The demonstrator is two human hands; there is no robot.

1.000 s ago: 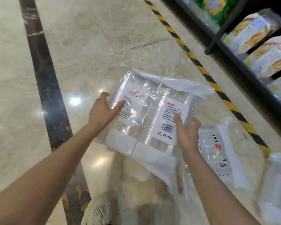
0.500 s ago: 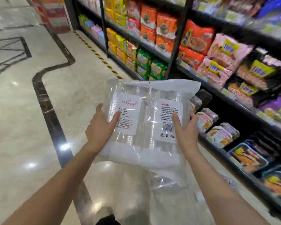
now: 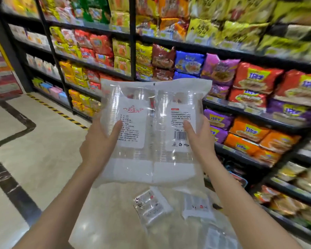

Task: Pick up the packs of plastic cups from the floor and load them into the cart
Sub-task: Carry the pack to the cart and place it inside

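Here, two bare hands hold a clear pack (image 3: 152,133) of plastic cups up in front of stocked shelves (image 3: 223,72). The left hand (image 3: 99,141) grips the pack's left edge, thumb over its front label; the right hand (image 3: 200,139) grips the right edge the same way. Below the pack, two more packs (image 3: 151,205) lie on the floor (image 3: 43,159) beside the shelves.

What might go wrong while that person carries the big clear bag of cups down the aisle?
The pack of cups is slick film held only at its sides by the left hand and right hand, so it may slip. More packs on the floor lie underfoot, and the raised pack hides them: a trip risk.
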